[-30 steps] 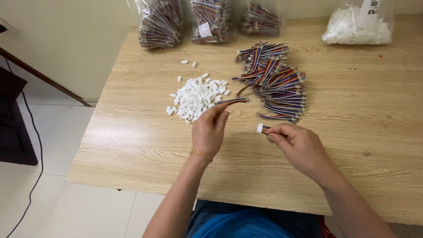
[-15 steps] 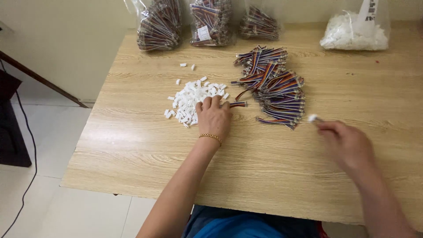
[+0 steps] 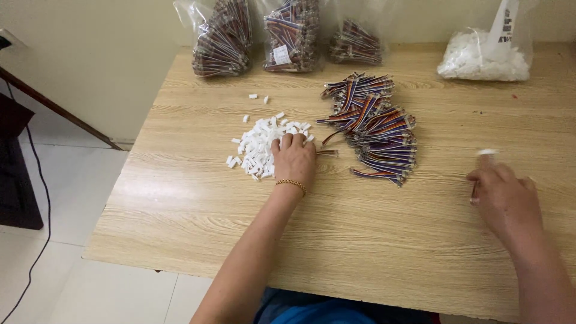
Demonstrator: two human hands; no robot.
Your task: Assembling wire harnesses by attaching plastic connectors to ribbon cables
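My left hand point(image 3: 294, 159) lies palm down on a pile of small white plastic connectors point(image 3: 258, 147), fingertips spread on the pieces. To its right lies a heap of short multicoloured ribbon wires point(image 3: 375, 129). One loose wire point(image 3: 327, 153) lies just beside my left hand. Far to the right, my right hand point(image 3: 507, 201) is closed on a short wire with a white connector point(image 3: 487, 153) at its tip, blurred by motion, just above the wooden table point(image 3: 372, 240).
Three clear bags of bundled wires point(image 3: 219, 39) point(image 3: 291, 33) point(image 3: 357, 42) stand along the table's back edge. A bag of white connectors point(image 3: 486, 54) sits at the back right. Stray connectors point(image 3: 259, 98) lie behind the pile. A dark cable point(image 3: 36, 180) hangs at left over the tiled floor.
My right hand has carried the wire with its connector from the table's middle out to the right. My left hand has moved forward from beside it onto the white pile.
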